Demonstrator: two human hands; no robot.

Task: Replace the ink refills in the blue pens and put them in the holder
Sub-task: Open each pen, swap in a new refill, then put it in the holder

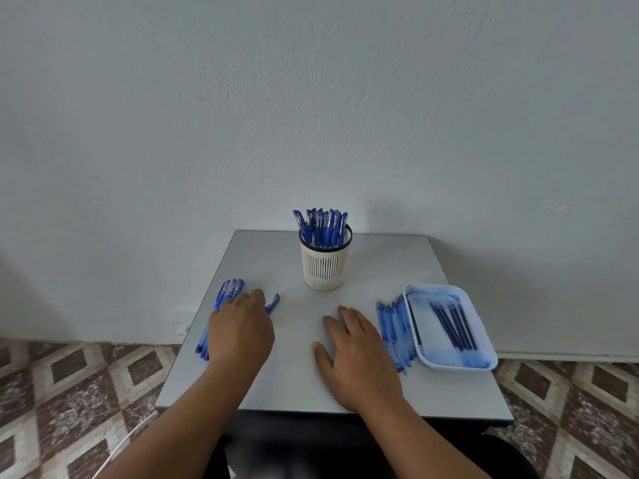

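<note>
I see the left hand (241,331) at lower left of centre, lying over a row of blue pens (231,289) on the grey table (301,375); its fingers curl down onto them, but I cannot tell whether they actually grip a pen. One pen's capped end (273,303) sticks out just right of that hand. My right hand (356,357) rests flat on the bare tabletop at lower centre, fingers straight and spread, holding nothing. Just right of it lies a row of pale blue refills (396,331), touching the left wall of a white tray (484,340) at the right of the frame, which holds several dark blue refills (453,326). At centre, near the table's far edge, a cream slotted pen holder (325,267) stands upright, packed with capped blue pens (323,224).
</note>
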